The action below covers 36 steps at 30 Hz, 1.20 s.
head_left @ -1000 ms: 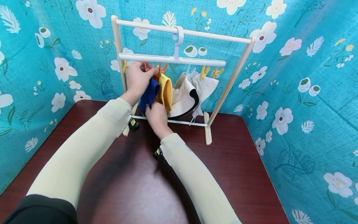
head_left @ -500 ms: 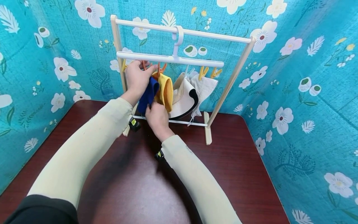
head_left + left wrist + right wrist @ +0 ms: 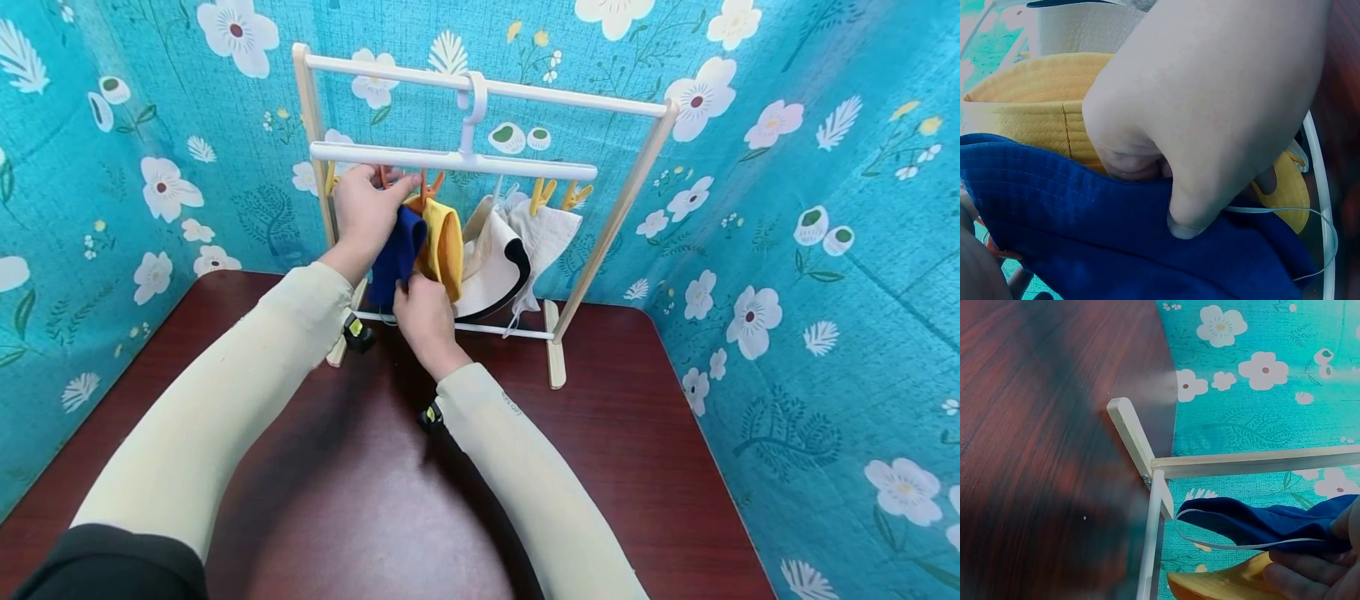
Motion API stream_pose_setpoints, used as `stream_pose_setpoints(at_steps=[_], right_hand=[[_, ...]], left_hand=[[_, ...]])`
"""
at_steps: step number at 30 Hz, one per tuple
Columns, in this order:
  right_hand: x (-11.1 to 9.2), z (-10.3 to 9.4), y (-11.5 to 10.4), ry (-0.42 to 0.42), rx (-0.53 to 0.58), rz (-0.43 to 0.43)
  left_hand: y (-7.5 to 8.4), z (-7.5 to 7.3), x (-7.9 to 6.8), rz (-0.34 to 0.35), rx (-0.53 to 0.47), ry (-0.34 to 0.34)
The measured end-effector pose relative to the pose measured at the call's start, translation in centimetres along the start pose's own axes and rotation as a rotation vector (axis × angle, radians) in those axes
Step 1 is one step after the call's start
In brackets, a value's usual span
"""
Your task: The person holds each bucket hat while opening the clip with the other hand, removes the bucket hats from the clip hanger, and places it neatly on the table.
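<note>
A blue cloth hat [image 3: 397, 250] with a stitched brim and a thin white cord hangs at the left of a white hanger [image 3: 450, 158]. My left hand [image 3: 365, 208] is at the top of the hat and pinches an orange clothespin [image 3: 384, 177]. Lower down, my right hand [image 3: 426, 321] grips the hat's fabric, thumb on the near side, as the left wrist view shows with the hand [image 3: 1210, 125] up close. Beside it hangs a yellow hat [image 3: 447, 250], under another orange clothespin [image 3: 430, 187]. The fingertips behind the blue fabric are partly hidden.
A white-and-black cap [image 3: 491, 279] and a pale cloth bag [image 3: 547, 233] hang farther right, with yellow clothespins [image 3: 542, 197] above. The hanger hooks onto a wooden rack [image 3: 633, 200] on a dark red table [image 3: 600, 433]. A blue floral curtain [image 3: 795, 292] encloses the table.
The hanger and hats have shifted very slightly left on the rack. Both hands keep nearly the same place and hold.
</note>
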State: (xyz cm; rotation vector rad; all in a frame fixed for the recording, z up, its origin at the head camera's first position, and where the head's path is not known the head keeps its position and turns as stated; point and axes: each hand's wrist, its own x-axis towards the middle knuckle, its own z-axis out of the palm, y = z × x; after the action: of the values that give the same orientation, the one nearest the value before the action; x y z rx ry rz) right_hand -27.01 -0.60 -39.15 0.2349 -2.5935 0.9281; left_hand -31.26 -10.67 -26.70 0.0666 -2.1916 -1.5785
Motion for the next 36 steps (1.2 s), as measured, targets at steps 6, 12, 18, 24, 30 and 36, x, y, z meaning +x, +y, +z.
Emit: stream_pose_setpoints(at_steps=[6, 12, 18, 24, 30, 36], right_hand=[[0.0, -0.2, 0.1, -0.001, -0.028, -0.001], [0.1, -0.2, 0.3, -0.003, -0.033, 0.006], [0.0, -0.1, 0.5, 0.002, -0.012, -0.001], [0.1, 0.2, 0.7, 0.028, -0.012, -0.019], [0.0, 0.0, 0.9, 0.035, -0.001, -0.016], [0.1, 0.2, 1.1, 0.040, -0.011, -0.025]], left_hand=[[-0.1, 0.0, 0.0, -0.016, -0.035, -0.025], [0.0, -0.1, 0.1, -0.031, -0.031, -0.044], [0.1, -0.3, 0.2, -0.047, -0.051, -0.076], [0.2, -0.5, 0.2, -0.064, -0.055, -0.106], [0.0, -0.4, 0.4, -0.051, -0.047, -0.114], [0.0, -0.5, 0.2, -0.045, -0.003, -0.118]])
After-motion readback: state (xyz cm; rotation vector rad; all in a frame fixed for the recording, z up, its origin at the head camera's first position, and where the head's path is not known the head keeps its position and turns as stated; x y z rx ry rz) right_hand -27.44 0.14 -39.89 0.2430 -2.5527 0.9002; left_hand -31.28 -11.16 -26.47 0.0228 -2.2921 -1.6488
